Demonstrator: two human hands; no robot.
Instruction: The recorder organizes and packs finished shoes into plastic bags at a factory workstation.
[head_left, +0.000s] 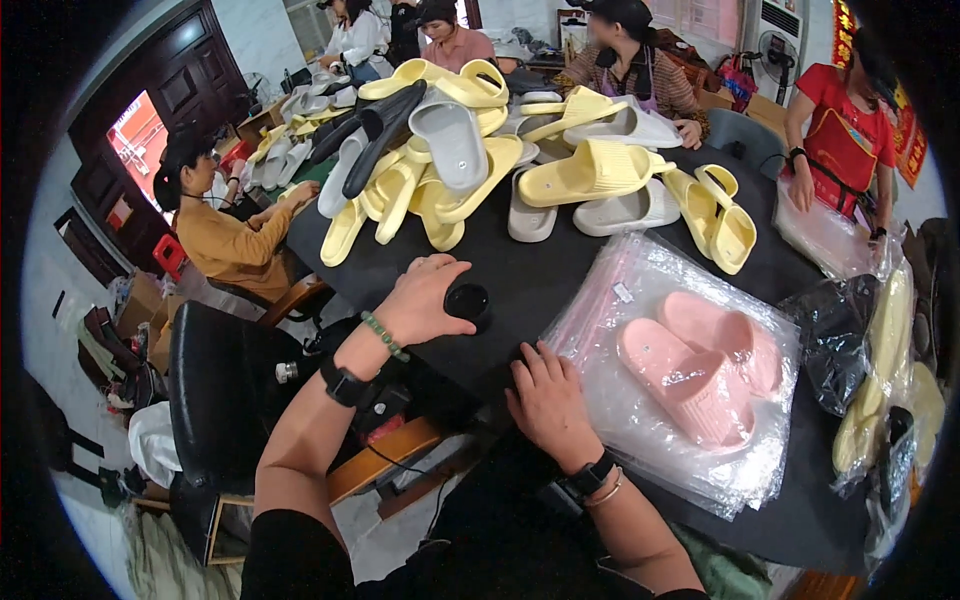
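Matt foam-like pink slippers (700, 365) on glossy, crinkled clear plastic bags (640, 300); matt black cloth table cover (520, 275).

Heap of moulded foam slide sandals (470, 150) in pale yellow, grey, white and black, piled at the far side of the black-covered table (560, 270). Loose pair of yellow slides (722, 215), set apart at right. Black plastic bag (835, 340), crumpled, at the right edge. Black leather office chair (215, 400) (wooden armrests), at left. Four seated people around the table.

slippers (700, 372) on plastic bags (640, 300), slipper heap (470, 150) behind
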